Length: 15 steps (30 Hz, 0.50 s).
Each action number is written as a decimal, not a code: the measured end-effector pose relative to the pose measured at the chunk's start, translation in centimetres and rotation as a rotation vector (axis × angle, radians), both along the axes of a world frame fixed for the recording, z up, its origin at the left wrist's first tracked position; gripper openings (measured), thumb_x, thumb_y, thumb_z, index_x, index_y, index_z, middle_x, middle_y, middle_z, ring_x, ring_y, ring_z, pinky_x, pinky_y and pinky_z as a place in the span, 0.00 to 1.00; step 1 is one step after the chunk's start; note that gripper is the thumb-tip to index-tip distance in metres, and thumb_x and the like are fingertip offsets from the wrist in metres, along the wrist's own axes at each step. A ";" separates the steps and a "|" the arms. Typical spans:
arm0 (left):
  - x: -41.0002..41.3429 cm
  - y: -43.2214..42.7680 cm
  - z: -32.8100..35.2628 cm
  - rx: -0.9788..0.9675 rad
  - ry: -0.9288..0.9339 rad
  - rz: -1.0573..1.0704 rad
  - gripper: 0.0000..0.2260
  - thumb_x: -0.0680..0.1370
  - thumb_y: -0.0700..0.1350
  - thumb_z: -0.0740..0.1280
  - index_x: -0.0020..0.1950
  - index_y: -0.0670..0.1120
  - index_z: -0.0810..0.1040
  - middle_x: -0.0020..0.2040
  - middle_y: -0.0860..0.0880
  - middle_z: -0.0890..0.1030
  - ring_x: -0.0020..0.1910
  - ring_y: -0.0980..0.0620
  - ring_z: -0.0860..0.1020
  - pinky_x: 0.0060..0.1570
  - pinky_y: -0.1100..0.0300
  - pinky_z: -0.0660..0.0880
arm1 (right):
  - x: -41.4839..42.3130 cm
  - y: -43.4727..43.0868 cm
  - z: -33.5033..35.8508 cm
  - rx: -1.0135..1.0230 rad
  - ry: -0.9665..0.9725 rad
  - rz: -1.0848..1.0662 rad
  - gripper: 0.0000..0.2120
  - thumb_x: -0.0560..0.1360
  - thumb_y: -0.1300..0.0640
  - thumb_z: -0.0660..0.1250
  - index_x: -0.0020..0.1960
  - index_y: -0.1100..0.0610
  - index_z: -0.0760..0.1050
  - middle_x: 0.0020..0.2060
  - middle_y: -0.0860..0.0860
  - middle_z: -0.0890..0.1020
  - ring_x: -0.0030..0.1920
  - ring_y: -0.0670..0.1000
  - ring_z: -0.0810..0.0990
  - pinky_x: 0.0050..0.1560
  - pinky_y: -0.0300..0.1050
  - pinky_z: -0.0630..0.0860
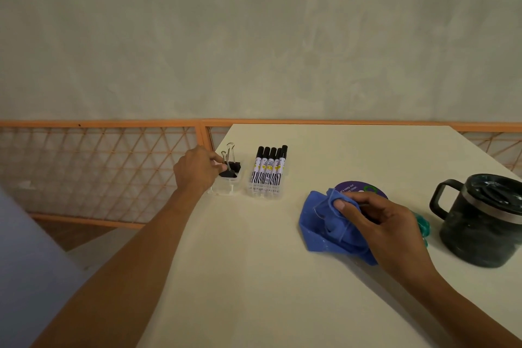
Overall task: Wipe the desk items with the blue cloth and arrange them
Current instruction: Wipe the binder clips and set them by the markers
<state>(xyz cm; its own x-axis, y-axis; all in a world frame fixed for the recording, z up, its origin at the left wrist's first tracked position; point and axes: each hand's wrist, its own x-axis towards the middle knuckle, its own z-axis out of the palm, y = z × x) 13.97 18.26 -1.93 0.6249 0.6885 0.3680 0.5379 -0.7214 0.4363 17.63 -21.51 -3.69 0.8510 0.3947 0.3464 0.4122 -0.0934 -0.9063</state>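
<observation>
Head view: a pale desk [254, 277] seen from above, with both of the person's arms reaching over it.
Left hand [197, 169]: it is at the far left edge of the desk, with fingertips curled in a pinch on one of the black binder clips [230, 168], whose wire handles stand up.
Clip box [226, 188]: this small clear container holds the clips and sits just beside the desk's left edge.
Markers [269, 169]: a row of black-capped pens stands in a clear tray [264, 192] just right of the clip box.
Right hand [387, 223]: its fingers are curled over the bunched blue cloth [330, 223], and the thumb pins a fold.
Blue cloth position: it lies on the desk near centre-right and overlaps the near edge of a purple round disc [364, 189].
Other items: a teal object [422, 224] is mostly hidden behind the right hand, and a dark lidded mug [485, 223] stands at the far right.
Step in hand: the person is probably lifting or seating a clip while the cloth waits.
Risk, box: it is light and close to the edge, so a sideways pull on the clip could tip it or push it off the desk.
Risk, clips: the wire handles could snag each other and drag a second clip out.
Risk, markers: a knock from the left wrist could topple the tray.
Risk, cloth: a loose corner could sweep the disc or the teal object towards the mug.
</observation>
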 end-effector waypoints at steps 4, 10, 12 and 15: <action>-0.5 -0.4 0.3 -0.033 0.010 -0.003 0.07 0.78 0.49 0.76 0.56 0.57 0.88 0.55 0.56 0.87 0.56 0.49 0.84 0.52 0.53 0.80 | 0.1 -0.1 0.0 0.000 -0.005 -0.006 0.05 0.78 0.49 0.75 0.53 0.44 0.87 0.45 0.42 0.89 0.47 0.45 0.88 0.49 0.48 0.84; -0.8 -2.0 1.1 -0.080 0.026 0.025 0.15 0.76 0.59 0.71 0.60 0.59 0.88 0.60 0.58 0.86 0.58 0.49 0.83 0.57 0.52 0.80 | 0.0 0.0 0.1 -0.003 -0.005 -0.004 0.05 0.78 0.47 0.74 0.53 0.43 0.87 0.44 0.43 0.89 0.46 0.47 0.88 0.48 0.50 0.83; -0.8 -2.1 0.8 -0.104 -0.002 0.026 0.18 0.74 0.65 0.74 0.58 0.58 0.88 0.56 0.58 0.87 0.59 0.49 0.84 0.57 0.52 0.80 | -0.1 0.0 0.1 0.001 -0.007 -0.004 0.05 0.77 0.47 0.74 0.53 0.43 0.87 0.44 0.43 0.89 0.46 0.46 0.88 0.48 0.49 0.83; -0.6 -2.3 0.2 -0.104 -0.063 0.037 0.17 0.72 0.65 0.78 0.55 0.57 0.89 0.52 0.55 0.89 0.56 0.48 0.84 0.56 0.52 0.80 | -0.2 0.0 0.2 0.008 0.000 -0.004 0.05 0.78 0.49 0.74 0.52 0.45 0.87 0.43 0.42 0.89 0.45 0.44 0.88 0.47 0.44 0.83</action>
